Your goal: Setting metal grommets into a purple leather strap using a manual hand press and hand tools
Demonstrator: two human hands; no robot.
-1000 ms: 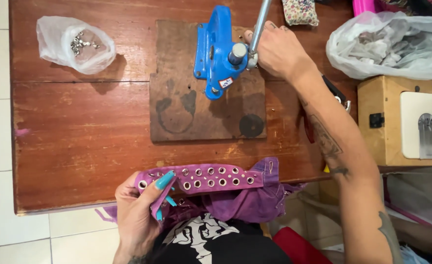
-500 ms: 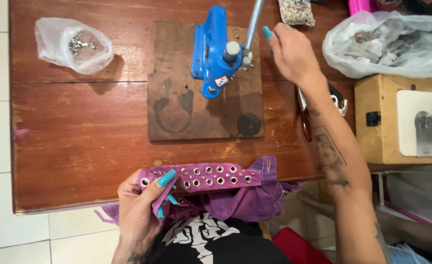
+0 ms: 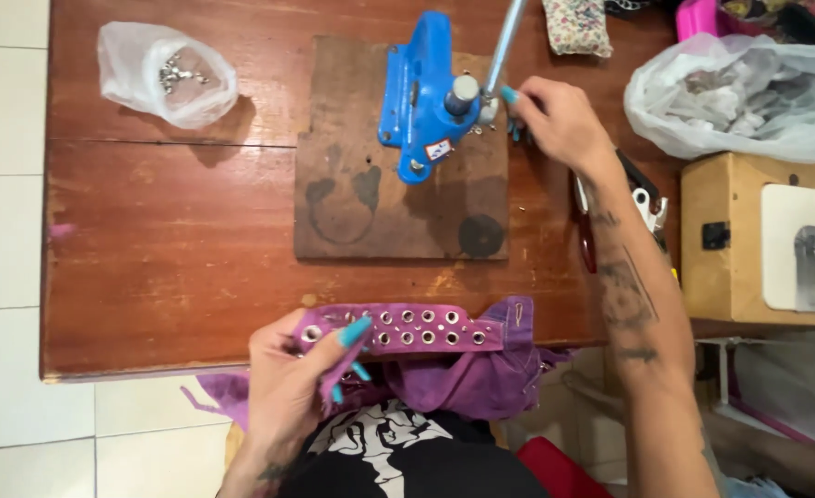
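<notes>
My left hand [image 3: 292,378] grips the left end of a purple fabric strip [image 3: 426,329] with two rows of metal eyelets, at the near edge of the wooden table [image 3: 168,249]. The rest of the purple cloth hangs into my lap. A blue hand press [image 3: 419,92] with a metal lever [image 3: 507,37] stands on a dark wooden board [image 3: 371,203]. My right hand [image 3: 560,120] rests just right of the press, fingertips bunched at the lever's base by a few small metal bits. Whether those fingers hold anything is hidden.
A small clear bag of metal eyelets [image 3: 168,74] lies at the far left. At the right are a big plastic bag [image 3: 739,92], red-handled scissors [image 3: 584,231] under my forearm and a sewing machine on a wooden box [image 3: 767,240]. Patterned cloth [image 3: 578,23] lies at the far edge.
My right hand let go of the press lever, lifted away with fingers spread, then came down beside the press base. The left hand and the purple strip stayed in place.
</notes>
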